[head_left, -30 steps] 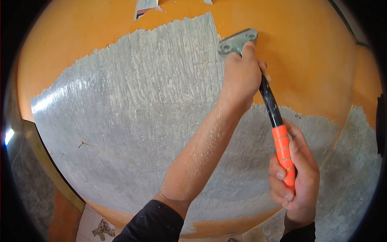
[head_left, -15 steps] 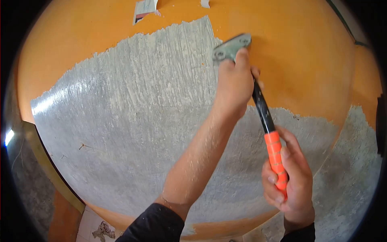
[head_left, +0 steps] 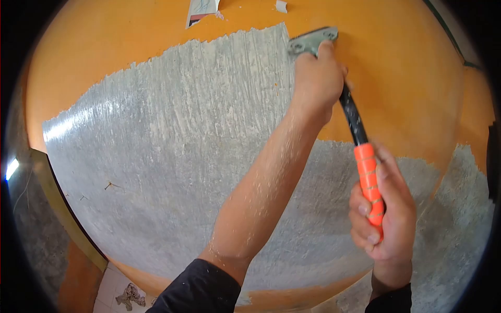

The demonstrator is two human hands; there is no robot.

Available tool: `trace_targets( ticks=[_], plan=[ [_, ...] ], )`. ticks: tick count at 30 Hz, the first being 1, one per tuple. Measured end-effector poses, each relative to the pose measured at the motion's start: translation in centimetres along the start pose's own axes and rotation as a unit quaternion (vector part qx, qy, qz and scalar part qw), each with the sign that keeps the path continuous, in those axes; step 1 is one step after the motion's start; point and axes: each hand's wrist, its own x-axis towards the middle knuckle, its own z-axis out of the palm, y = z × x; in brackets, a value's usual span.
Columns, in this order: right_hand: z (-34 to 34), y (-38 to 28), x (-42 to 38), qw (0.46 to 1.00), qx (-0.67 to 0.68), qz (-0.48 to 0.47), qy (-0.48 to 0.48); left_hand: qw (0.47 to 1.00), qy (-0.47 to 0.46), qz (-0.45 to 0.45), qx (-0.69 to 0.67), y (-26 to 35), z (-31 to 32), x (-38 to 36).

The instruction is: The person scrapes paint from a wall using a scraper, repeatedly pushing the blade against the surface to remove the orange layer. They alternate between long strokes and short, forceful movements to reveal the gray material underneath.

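Observation:
A long-handled scraper (head_left: 355, 123) with a wide metal head lies against the wall. Its head touches the orange paint (head_left: 396, 88) beside the upper right edge of the bare grey patch (head_left: 182, 141). My left hand (head_left: 320, 81) is closed around the black shaft just below the head, thumb toward the metal. Lower down, my right hand (head_left: 389, 214) wraps round the orange grip with its fingers curled. Pale flakes cling to my left forearm. The blade's edge is too small to make out clearly.
Torn paper (head_left: 202, 10) sticks to the wall at the top, with a small scrap (head_left: 282, 6) to its right. A nail-like bit (head_left: 110, 185) juts from the grey area. Light floor tiles (head_left: 109, 287) and a crumpled piece (head_left: 130, 297) show at bottom left.
The scraper and both hands have moved up and slightly right in view. The head is now higher along the orange paint, and both hands keep their hold.

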Motion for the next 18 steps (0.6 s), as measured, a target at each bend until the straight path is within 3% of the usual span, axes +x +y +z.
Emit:
trace_targets(
  ticks=[5,8,14,18],
  plan=[
    [-0.6,0.2,-0.6,1.0,-0.013,0.014,0.016,1.0,-0.011,0.012,0.018,-0.6,-0.1,-0.9],
    [-1.1,0.8,-1.8,0.999,-0.018,0.033,0.006,0.999,0.001,-0.029,0.017,-1.7,-0.4,-2.2],
    [-0.2,-0.7,1.0,1.0,-0.003,-0.015,0.013,1.0,0.001,0.026,0.0,0.3,0.8,1.4],
    [-1.0,0.4,-1.1,0.999,-0.01,0.033,0.01,1.0,-0.013,0.008,0.015,-0.9,-0.6,-1.2]
  ],
)
